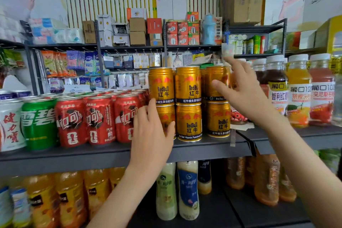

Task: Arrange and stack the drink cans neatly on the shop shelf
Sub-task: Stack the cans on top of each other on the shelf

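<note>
Gold Red Bull cans stand two high in three columns on the dark shelf (203, 146). My left hand (153, 131) rests with relaxed fingers against the lower left gold can (165, 116), hiding most of it. My right hand (242, 89) reaches to the upper right gold can (216, 81), thumb across its front and fingers extended past its right side; I cannot see a firm grip. The middle column, upper can (187, 84) over lower can (188, 122), stands untouched. The lower right gold can (218, 119) sits under the one by my right hand.
Red cola cans (100, 120), a green Sprite can (38, 124) and a white can (10, 126) fill the shelf's left. Juice jars (298, 90) with white lids stand at the right. Bottles (187, 190) occupy the shelf below. A back rack holds boxes and packets.
</note>
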